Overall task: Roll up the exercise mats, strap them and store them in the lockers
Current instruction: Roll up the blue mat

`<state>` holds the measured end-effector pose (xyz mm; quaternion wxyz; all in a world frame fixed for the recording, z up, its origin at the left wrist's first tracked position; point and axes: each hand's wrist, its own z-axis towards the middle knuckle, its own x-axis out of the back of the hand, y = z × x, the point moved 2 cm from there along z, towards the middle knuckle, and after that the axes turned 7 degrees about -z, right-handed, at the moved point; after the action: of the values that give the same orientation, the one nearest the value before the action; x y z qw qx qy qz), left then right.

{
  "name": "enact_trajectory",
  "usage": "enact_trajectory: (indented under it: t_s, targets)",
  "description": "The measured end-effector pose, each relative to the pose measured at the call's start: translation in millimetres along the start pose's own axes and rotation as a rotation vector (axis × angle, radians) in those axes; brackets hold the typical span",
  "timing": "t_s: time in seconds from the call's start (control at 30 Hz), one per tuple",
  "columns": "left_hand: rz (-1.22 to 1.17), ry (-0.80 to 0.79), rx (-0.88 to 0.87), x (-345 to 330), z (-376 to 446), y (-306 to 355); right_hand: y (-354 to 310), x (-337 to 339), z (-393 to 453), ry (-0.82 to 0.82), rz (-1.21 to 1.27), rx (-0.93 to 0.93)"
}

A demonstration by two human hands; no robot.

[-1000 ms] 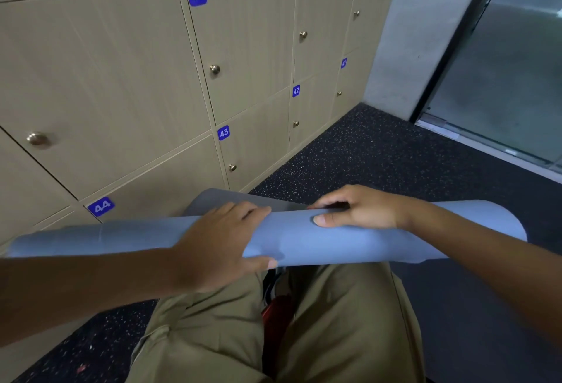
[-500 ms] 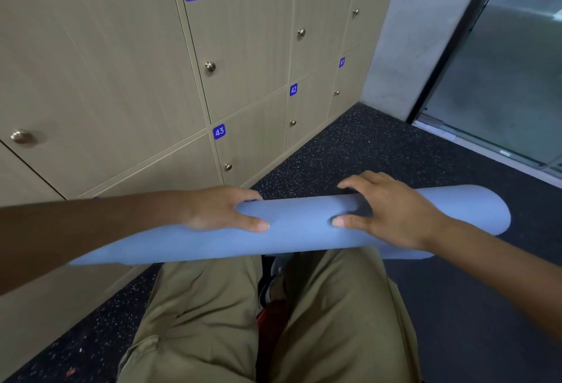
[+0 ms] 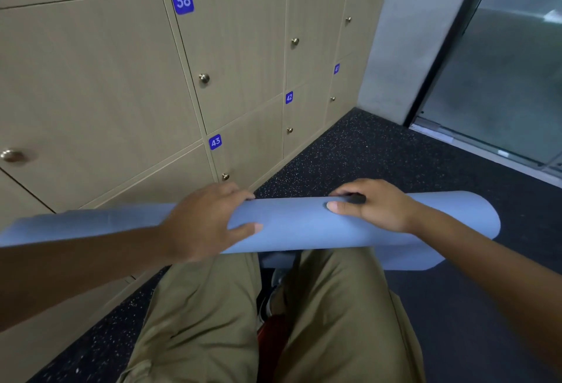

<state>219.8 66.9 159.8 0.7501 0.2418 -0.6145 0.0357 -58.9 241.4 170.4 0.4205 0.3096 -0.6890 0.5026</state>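
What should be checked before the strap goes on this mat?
1. Mat rolled into a tube: ok.
2. Left hand grips the roll: ok.
3. Right hand grips the roll: ok.
4. Strap ready: cannot tell; a small dark thing sits under the right fingers.
5. Roll ends even: cannot tell; the left end is blurred and cut off.
6. Locker open to take it: not ok; doors 38 and 43 are closed.

You're in a gym locker area: numbered wooden lockers (image 3: 231, 57), speckled rubber floor (image 3: 380, 157), rolled exercise mat (image 3: 292, 224).
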Motion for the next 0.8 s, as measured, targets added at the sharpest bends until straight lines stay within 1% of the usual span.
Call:
enact_trajectory:
  t_s: [0.07,0.13,0.2,0.3,0.4,0.53,0.67,0.73,0.8]
  targets:
    - [0.157,0.072,-0.060,-12,-9,1,4,4,11,-0.048,0.053,-0.019]
    - [0.287,0.112,-0.075,-23,-9,0,5,7,21,-0.113,0.074,-0.041]
    - [0.357,0.079,-0.049,-28,-1,-2,4,9,32,-0.163,0.074,-0.077]
    - [0.324,-0.041,0.012,-26,13,-9,0,10,42,-0.219,0.046,-0.101]
    - [0.223,-0.170,0.069,-17,25,-15,-1,8,42,-0.202,0.028,-0.092]
    - [0.065,-0.284,0.171,-7,42,-20,5,7,38,-0.061,-0.030,-0.012]
    - [-0.298,-0.428,0.237,4,59,-34,11,-3,32,-0.124,-0.204,0.018]
    - [-0.387,-0.530,0.250,7,66,-37,12,-11,34,-0.101,-0.299,0.033]
    - [-0.420,-0.608,0.272,7,74,-39,14,-13,42,-0.097,-0.297,0.022]
